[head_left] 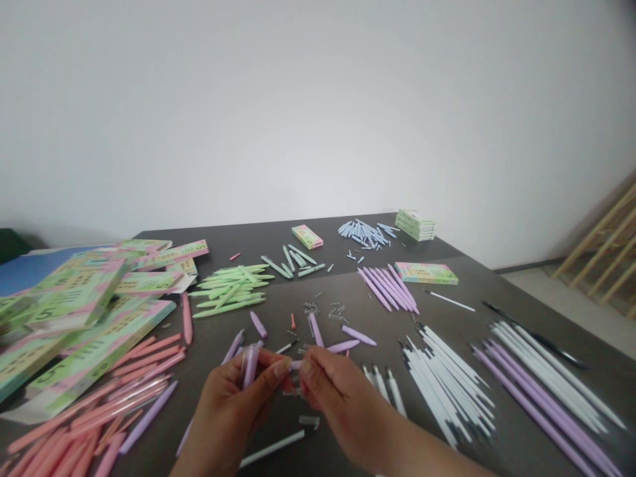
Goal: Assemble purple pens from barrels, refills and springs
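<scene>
My left hand [231, 401] is closed, with a purple pen barrel [250, 366] held upright between thumb and fingers. Its fingertips meet those of my right hand [342, 401] around a small purple pen part [296, 365]. Both hands pinch this piece; fingers cover most of it. Below them lie a short clear plastic piece [309, 421] and a white pen refill [272, 448]. Loose purple pen parts [358, 335] rest just beyond my hands, close to small metal springs [336, 311].
Flattened pen boxes [94, 298] and coral pen barrels [144, 361] cover the left side. Green pens [231, 288], purple pens [387, 288] and blue pen parts [365, 233] lie farther back. White refills [444, 384] and long purple pens [531, 404] are at right. Stacked boxes [415, 225] stand near the wall.
</scene>
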{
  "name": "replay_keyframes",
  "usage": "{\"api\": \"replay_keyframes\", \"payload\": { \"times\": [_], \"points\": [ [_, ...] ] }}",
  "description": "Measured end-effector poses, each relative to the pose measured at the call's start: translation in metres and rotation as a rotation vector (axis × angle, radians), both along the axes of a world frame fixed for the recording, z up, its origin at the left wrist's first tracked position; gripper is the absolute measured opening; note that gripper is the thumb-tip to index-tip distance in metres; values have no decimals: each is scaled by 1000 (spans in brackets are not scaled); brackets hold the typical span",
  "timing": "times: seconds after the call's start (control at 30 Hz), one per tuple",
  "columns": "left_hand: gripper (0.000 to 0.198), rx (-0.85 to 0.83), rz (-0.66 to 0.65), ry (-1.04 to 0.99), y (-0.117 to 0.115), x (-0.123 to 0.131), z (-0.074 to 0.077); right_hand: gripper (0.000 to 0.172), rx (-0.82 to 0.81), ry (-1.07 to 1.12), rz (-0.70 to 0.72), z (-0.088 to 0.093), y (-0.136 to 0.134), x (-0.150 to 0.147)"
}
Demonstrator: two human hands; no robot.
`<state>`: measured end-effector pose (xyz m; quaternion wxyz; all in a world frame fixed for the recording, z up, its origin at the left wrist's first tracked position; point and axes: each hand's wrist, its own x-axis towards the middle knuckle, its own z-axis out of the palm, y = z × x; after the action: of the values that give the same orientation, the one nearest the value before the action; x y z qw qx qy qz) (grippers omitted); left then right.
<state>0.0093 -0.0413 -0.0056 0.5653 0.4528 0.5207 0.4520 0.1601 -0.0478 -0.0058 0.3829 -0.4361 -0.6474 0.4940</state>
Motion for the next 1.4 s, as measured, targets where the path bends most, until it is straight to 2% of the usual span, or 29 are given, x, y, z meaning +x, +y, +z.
{"api": "replay_keyframes", "payload": {
  "times": [0.07,0.17,0.43,0.67,0.93,1.2,1.27,1.4],
  "points": [
    [33,-4,3,-30,0,0,1,32,95,-91,-5,2,-3,0],
    [31,-25,-2,-34,0,0,2,29,152,-160,0,4,-3,2],
    [32,-3,20,-53,-3,1,2,33,84,-68,93,4,2,5],
    [34,5,15,-65,-5,1,3,23,75,6,80,0,3,4],
    [32,-15,-4,-64,-6,0,4,34,105,-10,75,6,2,5],
    [30,6,-24,-20,-6,-2,3,41,8,155,94,0,4,2],
    [31,20,-27,-8,-6,-2,3,41,-68,208,102,-1,4,1],
    [27,31,-28,-6,-6,-1,4,42,-328,349,141,-2,3,-1]
  ]
}}
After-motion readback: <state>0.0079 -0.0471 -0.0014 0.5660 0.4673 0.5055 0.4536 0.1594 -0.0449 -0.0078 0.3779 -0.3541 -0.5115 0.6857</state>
